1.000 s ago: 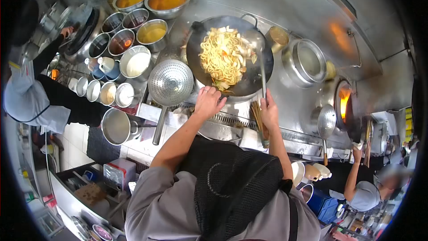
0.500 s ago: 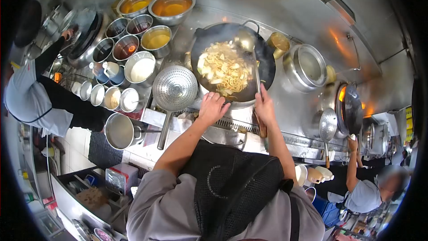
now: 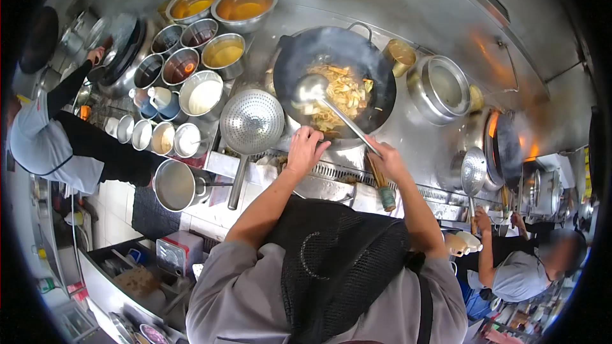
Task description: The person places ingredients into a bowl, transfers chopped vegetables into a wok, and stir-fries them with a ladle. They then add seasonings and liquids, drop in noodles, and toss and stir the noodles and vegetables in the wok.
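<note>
In the head view, a black wok [image 3: 377, 99] holds steaming noodles mixed with pale chopped pieces [image 3: 347, 92]. My right hand [image 3: 386, 160] is closed around the handle of a steel ladle [image 3: 311, 88], whose bowl lies over the left part of the food. At the wok's near rim, my left hand [image 3: 306, 148] has its fingers curled and its thumb out to the side. It seems to grip the wok there; the handle under it is hidden. A brush-like tool with a green-wrapped end [image 3: 386, 197] lies just below my right hand.
A perforated strainer [image 3: 252, 121] lies left of the wok. Beyond it stand steel bowls of liquids [image 3: 223, 51] and small seasoning pots [image 3: 164, 137]. Stacked pots [image 3: 440, 89] stand on the right. Co-workers stand left [image 3: 48, 130] and right [image 3: 510, 274], the right one near a flaming wok [image 3: 507, 150].
The ladle bowl has swung from the wok's upper right to the left over the food, its handle now slanting. My right hand has moved slightly lower and right. My left hand stays at the rim.
</note>
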`<act>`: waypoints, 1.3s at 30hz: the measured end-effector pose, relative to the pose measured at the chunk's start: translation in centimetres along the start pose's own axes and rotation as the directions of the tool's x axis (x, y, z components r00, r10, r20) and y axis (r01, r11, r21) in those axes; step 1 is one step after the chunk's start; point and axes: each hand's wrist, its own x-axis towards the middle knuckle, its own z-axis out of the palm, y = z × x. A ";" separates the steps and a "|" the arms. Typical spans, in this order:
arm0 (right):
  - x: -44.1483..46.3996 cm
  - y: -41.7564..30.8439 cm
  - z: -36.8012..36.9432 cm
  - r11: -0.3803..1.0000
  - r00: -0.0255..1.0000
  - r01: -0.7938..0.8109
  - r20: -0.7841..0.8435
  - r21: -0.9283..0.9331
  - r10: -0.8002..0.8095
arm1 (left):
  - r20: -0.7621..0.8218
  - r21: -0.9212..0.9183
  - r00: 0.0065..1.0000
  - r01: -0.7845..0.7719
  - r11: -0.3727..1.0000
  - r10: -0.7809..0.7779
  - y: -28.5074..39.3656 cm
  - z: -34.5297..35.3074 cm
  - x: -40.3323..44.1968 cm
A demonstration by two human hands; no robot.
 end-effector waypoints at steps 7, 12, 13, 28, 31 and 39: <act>-7.6 1.1 -9.6 0.787 0.995 -0.089 -0.028 -0.611 0.092 | -0.007 -0.011 1.000 0.005 1.000 -0.005 -0.5 0.7 -0.3; -9.4 -4.8 -18.1 0.807 0.992 -0.101 -0.125 -0.581 0.035 | -0.003 0.014 1.000 0.001 1.000 -0.001 -0.3 1.0 -0.2; -9.7 -6.5 -19.7 0.821 0.990 -0.126 -0.124 -0.557 0.068 | 0.000 0.030 1.000 0.007 1.000 -0.007 -0.3 0.9 -0.2; -8.0 -0.8 -8.3 0.918 0.965 -0.261 -0.112 -0.299 0.238 | 0.038 0.058 0.999 0.036 0.998 -0.038 0.3 0.6 0.1; -5.1 3.2 0.4 0.970 0.945 -0.159 -0.256 0.182 0.203 | 0.043 0.056 0.999 0.029 0.998 -0.031 0.3 0.6 0.1; 1.9 -0.9 3.0 0.989 0.812 -0.104 -0.566 0.103 0.144 | 0.068 0.074 0.997 0.024 0.997 -0.029 0.2 0.4 0.1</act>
